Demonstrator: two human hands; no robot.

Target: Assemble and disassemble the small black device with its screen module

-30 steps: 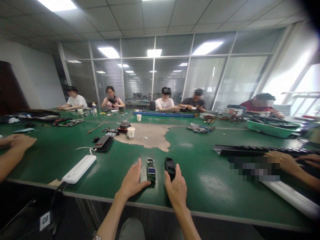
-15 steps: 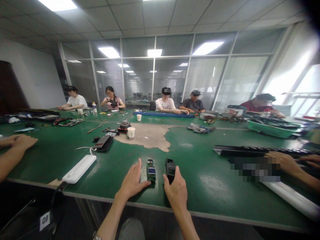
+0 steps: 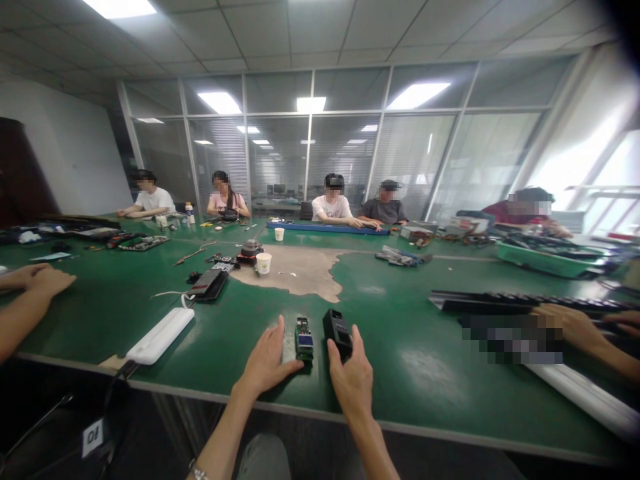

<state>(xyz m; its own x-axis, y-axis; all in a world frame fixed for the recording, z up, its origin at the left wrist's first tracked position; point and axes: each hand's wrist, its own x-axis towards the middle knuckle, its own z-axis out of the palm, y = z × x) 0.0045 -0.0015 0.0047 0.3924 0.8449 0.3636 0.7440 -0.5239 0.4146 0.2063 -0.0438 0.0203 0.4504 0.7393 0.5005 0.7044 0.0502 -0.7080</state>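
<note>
The head view shows both of the person's hands at the bottom centre of the frame, above the near edge of a green table [image 3: 420,413]. The left hand [image 3: 270,363] is open, its palm turned inward, fingers together and pointing up the frame, thumb spread wide to the right. It grips nothing; the thumb tip reaches the lower left edge of a small circuit board [image 3: 304,340], and whether it touches or stops just short cannot be told.

The right hand [image 3: 353,380] is curled around the lower end of a black plastic case [image 3: 338,328], thumb on the left side and fingers on the right. The case leans a little to the left at its far end; whether it rests on the tabletop is unclear. The board lies between the two hands, its small screen facing up, just right of the left thumb and apart from the case.

Farther left in the frame lies a white power strip [image 3: 161,335], and above centre a paper cup [image 3: 263,263] stands upright.
</note>
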